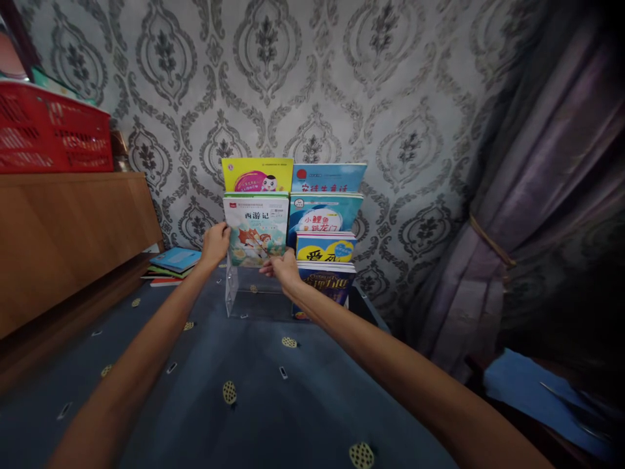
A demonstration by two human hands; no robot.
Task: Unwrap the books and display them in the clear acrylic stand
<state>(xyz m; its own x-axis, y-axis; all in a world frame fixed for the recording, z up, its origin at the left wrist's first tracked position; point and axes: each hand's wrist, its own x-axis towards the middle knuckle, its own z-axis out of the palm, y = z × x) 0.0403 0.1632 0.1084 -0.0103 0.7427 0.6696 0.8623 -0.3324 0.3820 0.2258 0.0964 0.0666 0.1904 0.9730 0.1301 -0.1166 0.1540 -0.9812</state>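
Note:
A clear tiered book rack [258, 303] stands against the wall, with books in two columns. Both my hands are on a pale picture book [256, 228] in the left column. My left hand [215, 245] grips its left edge, fingers curled behind it. My right hand [284, 268] pinches its lower right corner. Behind it rises a yellow book [257, 170]. The right column holds a light blue book [328, 174], a blue carp-story book [325, 212], a yellow-and-blue book [326, 249] and a dark purple book [325, 280]. Below the pale book, the left column's lower tiers show bare clear plastic.
A small stack of books [176, 259] lies left of the rack on the dark patterned cloth [195, 404]. Farther left, a red basket [53, 130] sits on a wooden cabinet [73, 234]. A tied curtain [469, 260] hangs at right, near a blue item [537, 397].

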